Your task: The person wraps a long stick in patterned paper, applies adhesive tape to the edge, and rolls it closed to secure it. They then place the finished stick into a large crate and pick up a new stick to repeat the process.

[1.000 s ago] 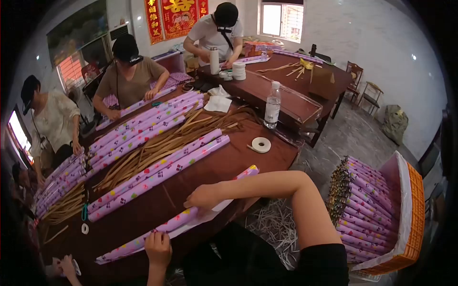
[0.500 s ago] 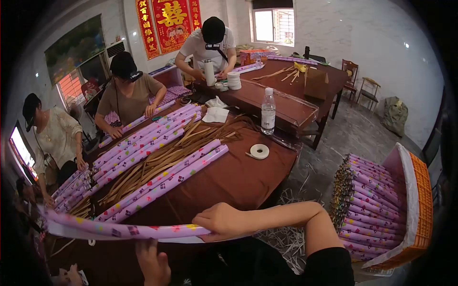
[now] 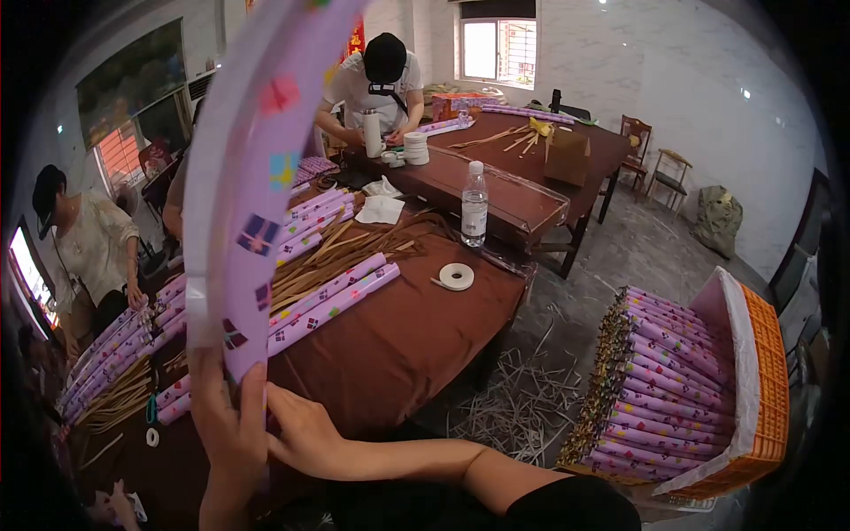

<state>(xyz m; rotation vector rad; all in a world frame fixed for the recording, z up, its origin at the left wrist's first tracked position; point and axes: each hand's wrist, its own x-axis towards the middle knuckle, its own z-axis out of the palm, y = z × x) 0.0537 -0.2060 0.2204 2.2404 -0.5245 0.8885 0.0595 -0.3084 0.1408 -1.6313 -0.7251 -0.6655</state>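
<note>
A long purple roll of printed wrapping paper [image 3: 266,203] rises close in front of me, almost upright, with a pale edge along its left side. My left hand [image 3: 226,416] is wrapped around its lower part, fingers closed. My right hand [image 3: 305,427] is closed at the roll's bottom end, touching my left hand; its fingertips are partly hidden. Behind the roll lie more purple rolls [image 3: 332,305] and a heap of brown strips [image 3: 354,257] on the brown-covered table [image 3: 398,341].
A tape roll [image 3: 456,277] and water bottle [image 3: 475,208] stand on the table. An orange crate [image 3: 766,380] with stacked purple rolls is at right, beside shredded strips [image 3: 522,403] on the floor. Co-workers, one in a white shirt [image 3: 363,97], work across and at left.
The roll has swung from lying level across my front to nearly upright. My left hand has closed around it, and my right hand has moved left to its lower end.
</note>
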